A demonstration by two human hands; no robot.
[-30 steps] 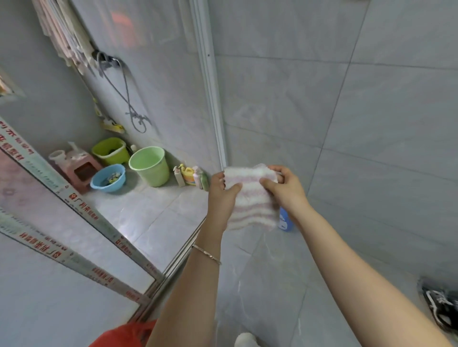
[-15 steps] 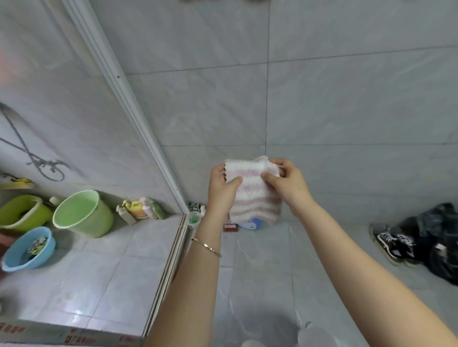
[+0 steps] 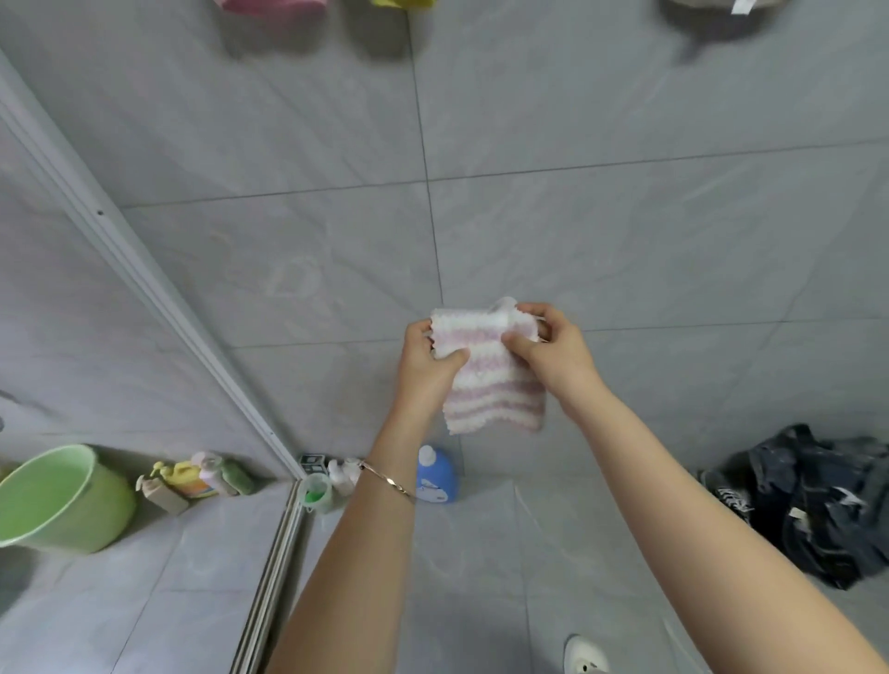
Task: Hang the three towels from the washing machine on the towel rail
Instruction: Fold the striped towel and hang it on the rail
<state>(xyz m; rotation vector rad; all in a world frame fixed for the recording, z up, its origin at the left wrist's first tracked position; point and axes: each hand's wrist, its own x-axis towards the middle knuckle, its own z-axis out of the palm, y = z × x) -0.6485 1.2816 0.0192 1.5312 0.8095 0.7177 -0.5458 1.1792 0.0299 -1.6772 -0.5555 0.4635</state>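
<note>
Holding the towel (image 3: 490,394) up by its top edge w/ both hands: left hand (image 3: 428,365) pinches the left corner, right hand (image 3: 553,356) pinches the right one, prob. to spread it flat for draping. It hangs mid-air before the tiled wall (image 3: 625,231), well below the coloured items (image 3: 274,6) up top. Small, fluffy, white w/ pink stripes, bottom edge loose.

- Wall (image 3: 625,216): large grey tiles, thin grout lines
- Floor (image 3: 481,577): grey marbled tiles
- Pale partition frame (image 3: 144,269) runs diagonally at left
- Green bucket (image 3: 57,500), blue bottle (image 3: 435,476) on floor; dark clothes heap (image 3: 827,505) at right
</note>
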